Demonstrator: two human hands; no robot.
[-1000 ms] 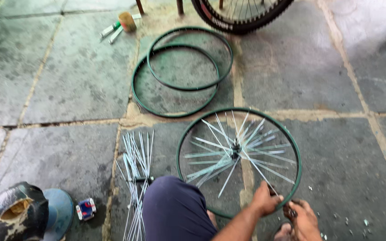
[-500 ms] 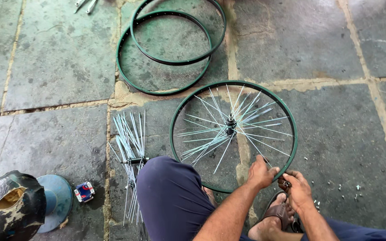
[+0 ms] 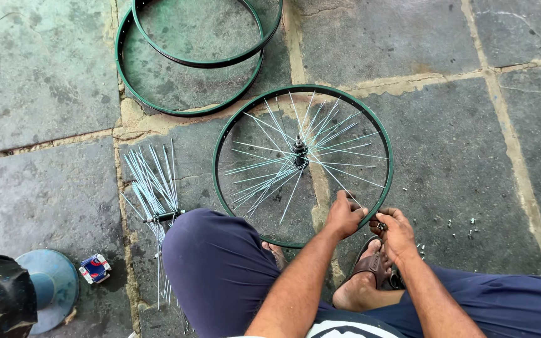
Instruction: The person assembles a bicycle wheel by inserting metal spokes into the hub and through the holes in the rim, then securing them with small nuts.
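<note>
On the stone floor (image 3: 51, 69), a green spoked wheel rim (image 3: 388, 164) lies flat before the seated person. The left hand (image 3: 344, 216) pinches a spoke inside the rim's near edge; the right hand (image 3: 397, 233) closes on the rim itself. A small red-and-blue box (image 3: 95, 268) sits at the floor's lower left, beside loose spokes (image 3: 151, 181).

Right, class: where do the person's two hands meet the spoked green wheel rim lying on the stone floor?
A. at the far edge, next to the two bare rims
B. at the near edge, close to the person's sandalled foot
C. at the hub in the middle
B: both the left hand and the right hand are at the near edge of the spoked wheel rim, just above the sandalled foot; the hub is untouched.
</note>
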